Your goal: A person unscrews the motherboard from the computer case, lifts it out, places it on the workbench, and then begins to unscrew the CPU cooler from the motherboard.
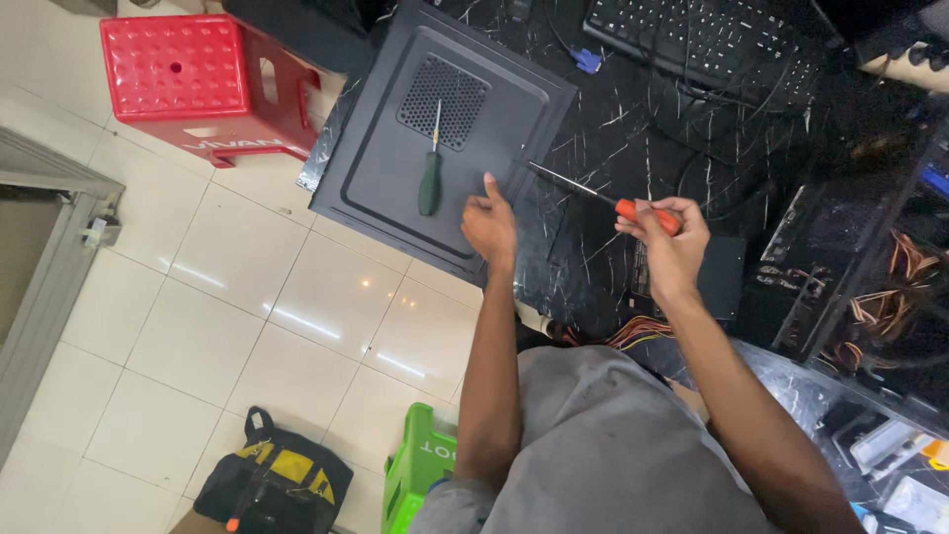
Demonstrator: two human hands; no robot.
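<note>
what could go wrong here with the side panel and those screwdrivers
The dark side panel overhangs the table edge above the tiled floor, so a push from the left hand might tip it off. The green-handled screwdriver lies loose on it and could roll away. The orange-handled screwdriver in the right hand points toward the left hand.

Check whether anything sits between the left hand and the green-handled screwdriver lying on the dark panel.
Nothing visible does. The left hand rests on the dark panel, just to the right of the green-handled screwdriver, with only bare panel between them. The right hand holds an orange-handled screwdriver off to the side, clear of that gap.
</note>
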